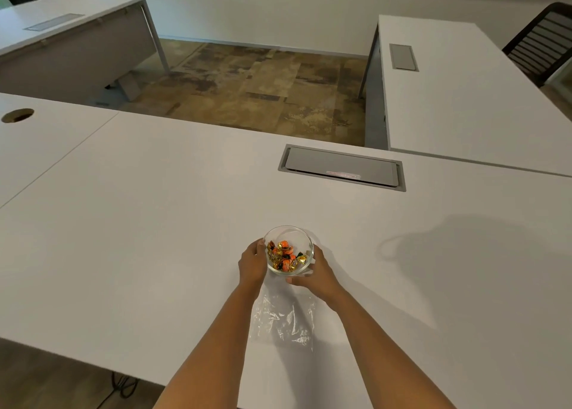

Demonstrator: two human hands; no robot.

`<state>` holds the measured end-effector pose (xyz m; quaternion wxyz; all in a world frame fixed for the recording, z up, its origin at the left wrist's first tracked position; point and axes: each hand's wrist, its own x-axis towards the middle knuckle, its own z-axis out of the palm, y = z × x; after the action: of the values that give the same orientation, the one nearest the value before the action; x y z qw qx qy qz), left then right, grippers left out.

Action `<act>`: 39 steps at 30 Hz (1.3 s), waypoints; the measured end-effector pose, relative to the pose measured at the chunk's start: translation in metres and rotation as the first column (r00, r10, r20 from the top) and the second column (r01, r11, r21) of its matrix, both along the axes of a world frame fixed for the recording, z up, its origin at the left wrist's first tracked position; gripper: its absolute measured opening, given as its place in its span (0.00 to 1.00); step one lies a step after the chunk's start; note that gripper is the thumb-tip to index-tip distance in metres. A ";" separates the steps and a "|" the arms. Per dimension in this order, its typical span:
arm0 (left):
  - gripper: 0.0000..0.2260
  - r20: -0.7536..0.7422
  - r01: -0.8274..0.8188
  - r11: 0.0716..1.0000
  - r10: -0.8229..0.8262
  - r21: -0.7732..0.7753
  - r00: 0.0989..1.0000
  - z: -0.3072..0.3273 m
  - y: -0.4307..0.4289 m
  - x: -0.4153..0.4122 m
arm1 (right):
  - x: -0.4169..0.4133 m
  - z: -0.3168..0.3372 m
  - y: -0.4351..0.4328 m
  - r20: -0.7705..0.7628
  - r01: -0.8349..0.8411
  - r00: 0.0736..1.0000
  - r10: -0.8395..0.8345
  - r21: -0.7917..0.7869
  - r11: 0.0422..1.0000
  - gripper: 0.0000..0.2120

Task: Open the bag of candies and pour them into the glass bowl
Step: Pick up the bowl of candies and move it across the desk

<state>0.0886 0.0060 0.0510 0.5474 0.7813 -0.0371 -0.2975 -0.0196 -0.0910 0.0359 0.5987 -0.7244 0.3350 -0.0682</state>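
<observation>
A small glass bowl (pixel 295 238) stands on the white table (pixel 154 223), holding several orange and gold wrapped candies (pixel 284 255). My left hand (pixel 252 264) cups the bowl's left side. My right hand (pixel 315 274) wraps around its right and near side, thumb under the front. A clear plastic bag (pixel 283 319) lies flat and crumpled on the table between my forearms, just nearer than the bowl, with no candies visible inside it.
A grey cable hatch (pixel 342 167) is set into the table behind the bowl. A round cable hole (pixel 17 115) is at far left. Other white desks (pixel 464 99) stand to the right and back left, with a dark chair (pixel 544 40) at far right.
</observation>
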 end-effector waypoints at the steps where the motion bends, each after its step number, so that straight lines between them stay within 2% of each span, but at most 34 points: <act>1: 0.17 -0.003 0.010 1.000 -0.010 0.007 1.000 0.000 -0.001 0.000 | 0.000 -0.001 0.000 0.006 0.007 1.000 -0.007 0.028 1.000 0.44; 7: 0.16 0.045 0.011 0.998 -0.013 0.059 0.999 -0.001 -0.007 -0.003 | -0.003 -0.004 -0.001 0.020 0.050 0.998 -0.054 0.132 0.990 0.47; 12: 0.15 0.061 0.031 0.999 -0.032 0.019 0.998 0.013 -0.019 -0.006 | -0.013 0.004 -0.017 0.056 0.070 0.995 -0.081 0.180 0.981 0.48; 24: 0.15 0.160 0.245 0.966 -0.229 -0.088 0.960 0.069 -0.122 -0.064 | -0.085 0.055 -0.122 0.090 0.179 0.979 -0.183 0.051 0.982 0.41; 39: 0.16 0.026 0.378 0.919 -0.378 -0.111 0.926 0.059 -0.287 -0.197 | -0.233 0.055 -0.287 -0.051 0.256 0.966 -0.253 0.049 0.966 0.45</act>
<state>-0.1081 -0.2814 0.1095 0.5234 0.7276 -0.2051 -0.3933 -0.2523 -0.3781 0.0909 0.5970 -0.6600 0.4403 -0.1190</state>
